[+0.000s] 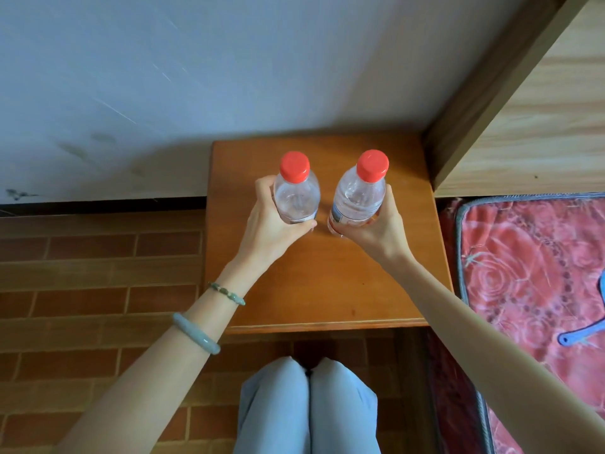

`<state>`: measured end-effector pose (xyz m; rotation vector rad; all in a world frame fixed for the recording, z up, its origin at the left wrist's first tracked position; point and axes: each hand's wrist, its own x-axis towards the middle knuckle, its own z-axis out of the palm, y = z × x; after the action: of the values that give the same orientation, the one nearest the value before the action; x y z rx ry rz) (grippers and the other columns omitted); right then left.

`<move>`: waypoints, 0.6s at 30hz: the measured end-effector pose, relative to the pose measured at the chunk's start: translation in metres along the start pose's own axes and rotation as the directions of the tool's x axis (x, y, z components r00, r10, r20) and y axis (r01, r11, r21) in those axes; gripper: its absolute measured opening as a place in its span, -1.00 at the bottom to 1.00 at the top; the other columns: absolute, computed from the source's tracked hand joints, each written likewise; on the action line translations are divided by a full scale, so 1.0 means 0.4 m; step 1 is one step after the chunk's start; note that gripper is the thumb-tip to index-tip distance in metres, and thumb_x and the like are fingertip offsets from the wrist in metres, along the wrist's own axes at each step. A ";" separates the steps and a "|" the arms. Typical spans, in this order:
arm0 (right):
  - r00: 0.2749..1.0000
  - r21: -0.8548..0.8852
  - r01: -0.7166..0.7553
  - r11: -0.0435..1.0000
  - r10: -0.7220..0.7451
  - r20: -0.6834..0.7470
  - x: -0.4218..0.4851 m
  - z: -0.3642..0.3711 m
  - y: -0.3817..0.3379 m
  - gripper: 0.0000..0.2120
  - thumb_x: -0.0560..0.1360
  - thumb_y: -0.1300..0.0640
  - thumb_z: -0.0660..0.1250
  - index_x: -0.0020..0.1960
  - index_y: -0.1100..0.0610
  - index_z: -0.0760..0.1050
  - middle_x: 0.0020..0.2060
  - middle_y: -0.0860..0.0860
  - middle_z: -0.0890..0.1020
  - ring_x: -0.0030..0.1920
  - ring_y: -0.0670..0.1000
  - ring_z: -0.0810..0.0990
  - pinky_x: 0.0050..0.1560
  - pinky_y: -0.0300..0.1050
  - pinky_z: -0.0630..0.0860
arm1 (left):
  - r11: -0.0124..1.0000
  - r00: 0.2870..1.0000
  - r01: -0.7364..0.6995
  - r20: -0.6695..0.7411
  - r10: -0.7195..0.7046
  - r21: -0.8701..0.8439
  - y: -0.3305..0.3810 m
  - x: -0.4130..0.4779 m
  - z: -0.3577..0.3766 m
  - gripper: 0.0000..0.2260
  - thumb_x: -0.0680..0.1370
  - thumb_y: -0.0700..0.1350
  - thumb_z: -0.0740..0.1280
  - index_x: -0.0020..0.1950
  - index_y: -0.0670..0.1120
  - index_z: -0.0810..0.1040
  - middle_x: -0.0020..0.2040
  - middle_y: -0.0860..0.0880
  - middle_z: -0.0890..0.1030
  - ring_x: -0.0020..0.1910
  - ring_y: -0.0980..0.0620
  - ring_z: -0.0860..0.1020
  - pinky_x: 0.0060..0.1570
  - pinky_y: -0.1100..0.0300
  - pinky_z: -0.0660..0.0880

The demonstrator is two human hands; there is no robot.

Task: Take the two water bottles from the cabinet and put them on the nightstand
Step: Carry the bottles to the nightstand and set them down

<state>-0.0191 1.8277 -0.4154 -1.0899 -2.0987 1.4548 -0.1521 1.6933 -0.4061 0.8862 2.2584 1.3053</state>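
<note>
Two clear water bottles with red caps are upright over the orange-brown wooden nightstand (327, 290). My left hand (273, 224) grips the left bottle (296, 194) around its lower body. My right hand (376, 229) grips the right bottle (358, 196), which leans slightly to the right. The bottles stand side by side, a small gap apart, near the back half of the nightstand top. Whether their bases touch the wood is hidden by my hands.
A pale wall (196, 77) rises behind the nightstand. A wooden bed headboard (523, 109) and a red floral mattress (530, 273) lie to the right, with a blue object (582, 329) on it. Brick-pattern floor (82, 273) lies to the left. My knees (307, 404) are below.
</note>
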 end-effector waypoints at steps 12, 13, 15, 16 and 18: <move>0.995 -0.020 -0.035 0.999 0.037 0.091 -0.038 -0.028 -0.060 -0.12 0.20 0.08 0.59 0.36 0.06 0.17 0.21 -0.05 0.45 0.15 -0.12 0.46 0.10 -0.29 0.44 | 0.994 0.986 0.089 0.138 -0.097 0.069 0.048 -0.034 -0.055 -0.22 0.31 -0.05 0.54 0.38 -0.08 0.17 0.31 -0.01 0.36 0.26 0.06 0.37 0.12 0.39 0.39; 0.994 -0.040 -0.029 0.999 0.033 0.101 -0.050 -0.042 -0.085 -0.10 0.20 0.07 0.59 0.38 0.07 0.14 0.26 -0.02 0.42 0.19 -0.11 0.42 0.10 -0.36 0.39 | 0.990 0.984 0.096 0.140 -0.110 0.103 0.067 -0.041 -0.073 -0.20 0.31 0.00 0.54 0.40 -0.08 0.17 0.36 -0.03 0.34 0.30 0.02 0.35 0.20 0.26 0.38; 0.994 -0.079 -0.020 0.997 0.028 0.104 -0.077 -0.075 -0.147 -0.08 0.22 0.07 0.58 0.40 0.09 0.10 0.33 0.05 0.37 0.26 -0.06 0.37 0.11 -0.37 0.31 | 0.979 0.981 0.108 0.140 -0.133 0.173 0.124 -0.056 -0.116 -0.17 0.31 0.05 0.53 0.43 -0.07 0.14 0.43 -0.07 0.28 0.37 -0.03 0.30 0.27 0.10 0.31; 0.995 -0.099 -0.016 0.995 0.025 0.098 -0.093 -0.093 -0.185 -0.08 0.23 0.07 0.58 0.41 0.09 0.10 0.35 0.08 0.36 0.29 -0.02 0.35 0.14 -0.30 0.30 | 0.974 0.980 0.109 0.140 -0.138 0.201 0.162 -0.064 -0.139 -0.16 0.31 0.05 0.52 0.44 -0.07 0.13 0.45 -0.08 0.26 0.39 -0.05 0.27 0.28 0.08 0.28; 0.997 -0.144 0.003 0.990 0.009 0.083 -0.124 -0.132 -0.271 -0.08 0.23 0.07 0.57 0.41 0.10 0.10 0.37 0.11 0.33 0.34 0.03 0.32 0.18 -0.21 0.29 | 0.966 0.981 0.083 0.149 -0.123 0.246 0.245 -0.082 -0.188 -0.16 0.32 0.03 0.51 0.46 -0.08 0.11 0.47 -0.10 0.22 0.41 -0.06 0.24 0.30 0.08 0.25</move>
<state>0.0058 1.8044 -0.2897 -1.1025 -2.2923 1.3903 -0.1413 1.6597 -0.2834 0.9052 2.3280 0.8931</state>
